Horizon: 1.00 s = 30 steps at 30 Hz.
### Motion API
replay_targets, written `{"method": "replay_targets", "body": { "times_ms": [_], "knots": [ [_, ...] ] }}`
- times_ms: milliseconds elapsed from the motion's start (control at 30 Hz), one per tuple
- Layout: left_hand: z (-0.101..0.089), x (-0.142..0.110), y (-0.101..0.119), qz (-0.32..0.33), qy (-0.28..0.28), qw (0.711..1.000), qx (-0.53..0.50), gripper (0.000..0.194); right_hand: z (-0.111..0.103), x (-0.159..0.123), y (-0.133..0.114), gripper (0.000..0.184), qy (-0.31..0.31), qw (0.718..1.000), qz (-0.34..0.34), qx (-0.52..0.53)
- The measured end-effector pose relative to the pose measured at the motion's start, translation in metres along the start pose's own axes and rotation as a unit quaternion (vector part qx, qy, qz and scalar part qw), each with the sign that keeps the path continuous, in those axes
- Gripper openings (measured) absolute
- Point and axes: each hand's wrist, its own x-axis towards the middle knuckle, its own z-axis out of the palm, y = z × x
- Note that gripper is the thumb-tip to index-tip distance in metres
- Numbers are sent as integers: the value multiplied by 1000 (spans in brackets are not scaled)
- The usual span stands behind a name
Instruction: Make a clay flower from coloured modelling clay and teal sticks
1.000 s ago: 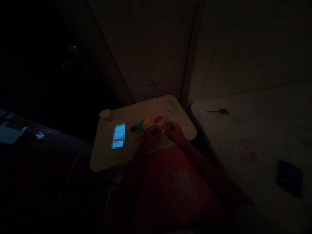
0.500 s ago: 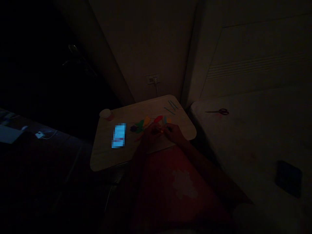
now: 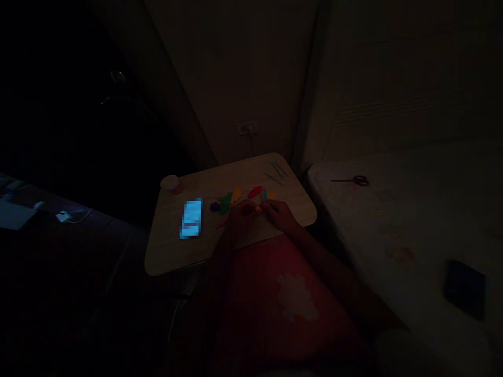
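In the dim light my left hand (image 3: 241, 211) and my right hand (image 3: 278, 213) meet over the near edge of a small table (image 3: 165, 256). Both are closed, fingertips pinching a small orange lump (image 3: 258, 209) that looks like modelling clay. Just beyond the hands lie a red piece (image 3: 255, 192), a blue piece (image 3: 264, 194) and a yellow-orange piece (image 3: 272, 194). Left of them are a yellow piece (image 3: 236, 195), a green piece (image 3: 225, 203) and a dark purple piece (image 3: 215, 207). A thin reddish strip (image 3: 221, 223) lies beside my left forearm.
A lit phone (image 3: 192, 218) lies on the table's left side, with a paper cup (image 3: 172, 184) behind it. Several thin sticks (image 3: 277, 171) lie at the far right corner. On the pale surface to the right are scissors (image 3: 356, 180) and a dark flat object (image 3: 465, 288).
Both hands stay together at the same place, with small finger movements around the orange lump. The things on the table have not visibly moved.
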Motion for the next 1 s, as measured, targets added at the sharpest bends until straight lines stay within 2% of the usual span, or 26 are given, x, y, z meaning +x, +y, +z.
{"method": "replay_targets", "body": {
  "times_ms": [100, 267, 433, 533, 767, 1000],
  "knots": [
    [-1, 2, -1, 5, 23, 1000, -18, 37, 0, -1, -2, 38, -10, 1000, -5, -3],
    [-5, 1, 5, 11, -24, 999, -31, 37, -1, -1, -5, 37, -15, 1000, 2, 3],
    [-3, -3, 12, 24, -23, 997, 71, 35, -2, -1, -5, 37, -52, 999, -6, 1],
    [0, -5, 13, 14, -38, 993, 110, 34, -3, -1, -3, 35, -53, 999, -13, 6],
    [-1, -5, 17, 14, -34, 995, 92, 35, -3, -1, -5, 40, -48, 998, -19, -22],
    [1, -8, 20, 11, -43, 993, 109, 39, -3, -2, -6, 43, -64, 998, -19, 4]
  ]
}}
